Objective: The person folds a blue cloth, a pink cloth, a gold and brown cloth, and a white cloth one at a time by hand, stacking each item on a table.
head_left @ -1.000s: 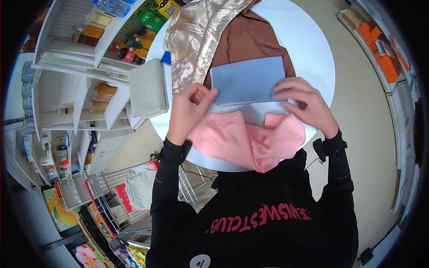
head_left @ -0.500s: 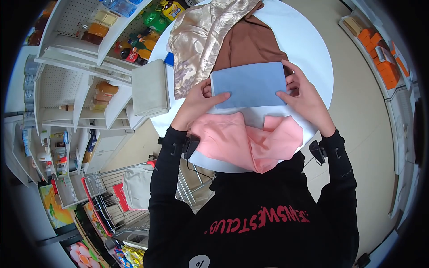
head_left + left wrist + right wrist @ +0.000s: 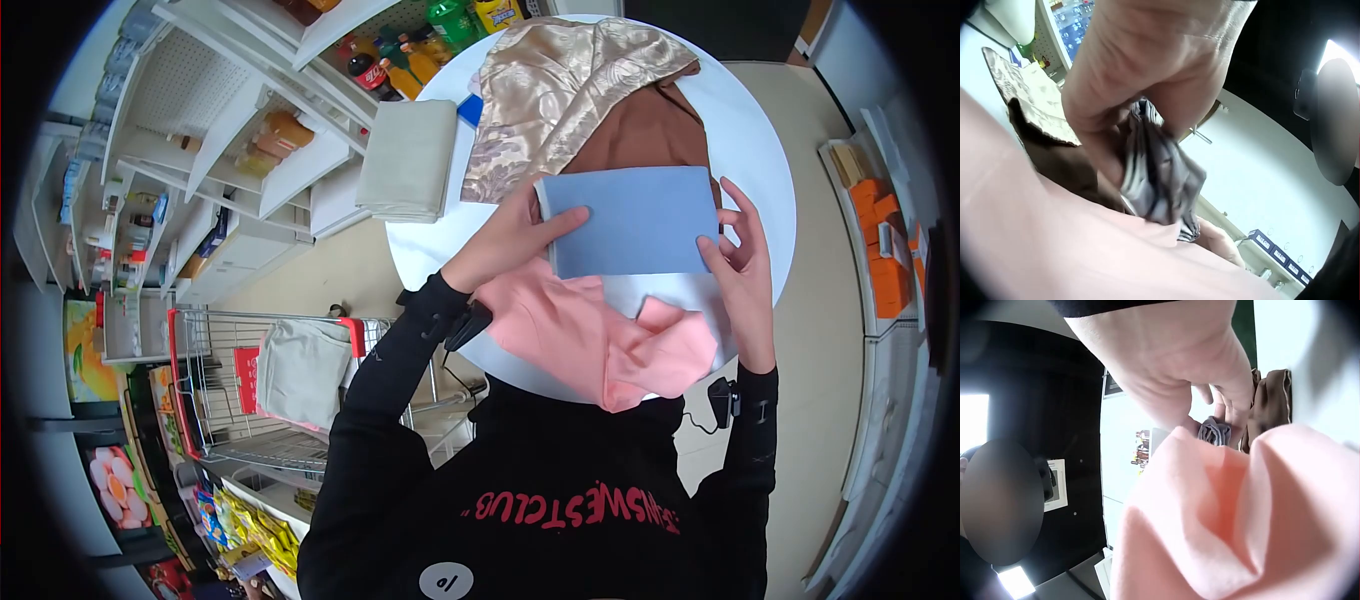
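Observation:
A blue cloth (image 3: 632, 222), folded into a flat rectangle, is held by both hands at its short ends. My left hand (image 3: 525, 228) grips the left end, thumb on top and fingers underneath. At the opposite end my right hand (image 3: 745, 265) has its thumb on the top face and its fingers round the edge. Stacked folds of the cloth (image 3: 1163, 178) show between thumb and fingers in the left wrist view. A rolled-looking end of it (image 3: 1215, 432) appears by the right fingers. Nearer the body, a crumpled pink cloth (image 3: 560, 315) hangs over the table's front edge.
Beyond the blue cloth, a brown cloth (image 3: 650, 130) and a shiny gold patterned cloth (image 3: 545, 90) lie on the round white table (image 3: 755, 140). A folded beige cloth (image 3: 408, 160) sits at its left edge. Shelves (image 3: 160, 110) and a shopping cart (image 3: 200, 400) stand left.
From fingers at its near corners, both hands have come to grip the blue cloth's ends. It now sits closer to the pink cloth. The head view has turned left, shifting the table rightward.

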Available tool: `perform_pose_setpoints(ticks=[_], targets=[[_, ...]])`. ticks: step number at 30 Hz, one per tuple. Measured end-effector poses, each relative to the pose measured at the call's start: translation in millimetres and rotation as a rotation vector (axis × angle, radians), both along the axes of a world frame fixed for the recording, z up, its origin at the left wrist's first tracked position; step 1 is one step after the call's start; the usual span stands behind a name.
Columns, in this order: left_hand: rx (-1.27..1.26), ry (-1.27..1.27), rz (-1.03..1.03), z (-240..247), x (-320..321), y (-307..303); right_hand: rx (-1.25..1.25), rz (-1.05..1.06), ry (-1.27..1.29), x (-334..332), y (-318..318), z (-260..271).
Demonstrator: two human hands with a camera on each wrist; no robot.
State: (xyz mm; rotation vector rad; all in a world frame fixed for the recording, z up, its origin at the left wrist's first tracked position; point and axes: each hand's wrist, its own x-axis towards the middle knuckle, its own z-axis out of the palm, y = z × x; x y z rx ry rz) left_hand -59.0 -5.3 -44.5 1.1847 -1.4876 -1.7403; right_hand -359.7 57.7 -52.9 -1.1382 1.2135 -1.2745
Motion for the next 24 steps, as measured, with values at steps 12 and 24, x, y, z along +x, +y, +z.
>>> perform_pose_setpoints(ticks=[12, 24], targets=[[0.085, -0.028, 0.070, -4, 29, 19, 0.146, 0.150, -0.026, 12, -5, -6], [0.104, -0.050, 0.075, 4, 12, 20, 0.203, 0.180, -0.159, 1, -7, -19]])
